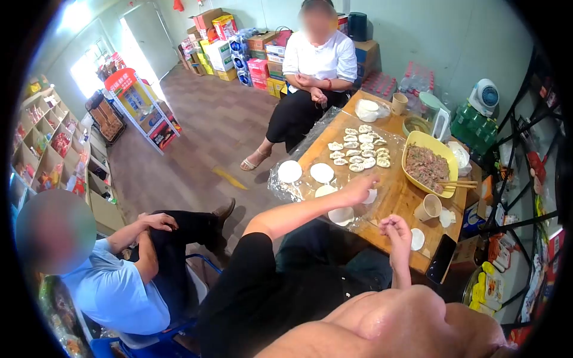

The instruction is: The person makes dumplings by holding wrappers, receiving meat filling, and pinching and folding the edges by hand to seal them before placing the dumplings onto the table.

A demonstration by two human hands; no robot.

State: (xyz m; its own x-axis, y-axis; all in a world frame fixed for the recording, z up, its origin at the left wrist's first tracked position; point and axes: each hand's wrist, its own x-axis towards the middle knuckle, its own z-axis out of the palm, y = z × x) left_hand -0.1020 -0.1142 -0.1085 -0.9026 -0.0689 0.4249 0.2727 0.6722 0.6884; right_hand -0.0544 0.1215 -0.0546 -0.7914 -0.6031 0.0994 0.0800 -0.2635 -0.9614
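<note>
My left hand (360, 189) reaches over the table, its fingers stretched out above a round dough wrapper (370, 196) that it partly covers. Nearer the table's front edge, my right hand (396, 231) is raised with fingers curled together; what they hold, if anything, is too small to make out. Beside it lies another dough wrapper (417, 240). More wrappers (322, 173) are spread on a plastic sheet (279, 190). Behind my left hand, folded dumplings (356, 159) stand in rows. A yellow bowl (408, 156) holds minced filling (427, 160), with chopsticks (462, 184) across its rim.
A paper cup (428, 207), a phone (441, 258) and another cup (399, 104) stand or lie on the wooden table (391, 210). One person (316, 62) sits across, another person (116, 292) at left. Shelving (531, 224) borders the right side.
</note>
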